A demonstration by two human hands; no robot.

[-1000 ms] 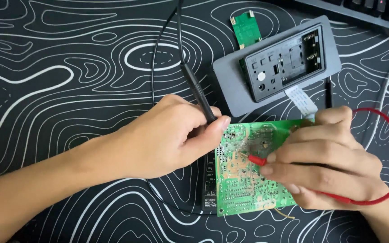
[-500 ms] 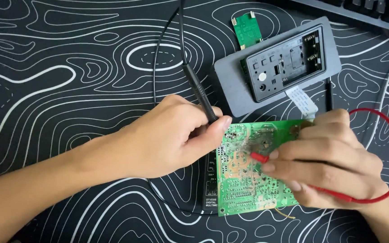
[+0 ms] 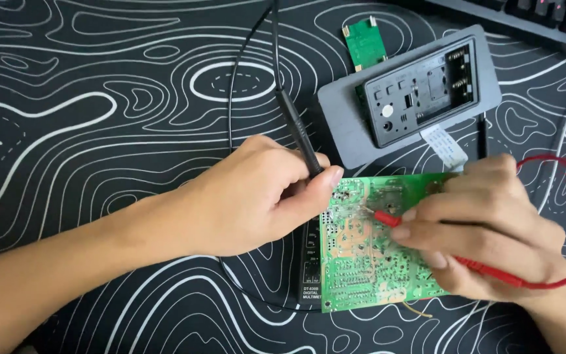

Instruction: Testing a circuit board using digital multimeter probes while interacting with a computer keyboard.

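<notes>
Head view: left hand (image 3: 257, 196) clamped on a black probe (image 3: 296, 134), tip down at the left edge of the green circuit board (image 3: 361, 255) lying near the mat's (image 3: 67, 98) front edge. Right hand (image 3: 486, 223) pinched around a red probe (image 3: 388, 218), tip touching the board's solder side. Toward the back edge: grey housing (image 3: 348, 124), small green board (image 3: 365, 40), keyboard (image 3: 545, 16).

Worktop fully covered by a black desk mat (image 3: 99, 85) printed with white contour-style wavy lines, a white plus sign near its left edge. Dark keyboard (image 3: 532, 19) lies along the far right corner. Light even, soft, shadows faint.
</notes>
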